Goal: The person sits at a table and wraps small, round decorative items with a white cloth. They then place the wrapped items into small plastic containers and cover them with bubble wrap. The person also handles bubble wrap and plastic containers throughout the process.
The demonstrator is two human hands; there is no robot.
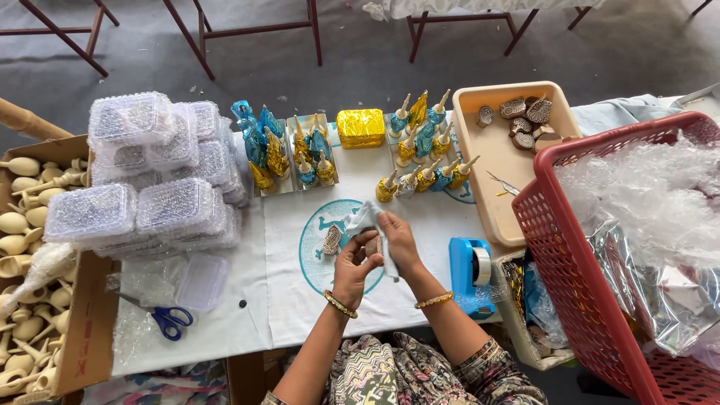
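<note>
White cloth covers the worktable. I see my left hand and right hand pinching a white wrap together above it, so it stays taut. Beyond stand foil-wrapped figures; a blue tape dispenser sits handy rightward.

Table under a white cloth with a teal round print. On it: stacked clear boxes at left, one lone clear box and blue scissors near the front edge, foil-wrapped figures and a gold block along the back. At right: beige tray, blue tape dispenser, and a small carved piece at centre.
</note>
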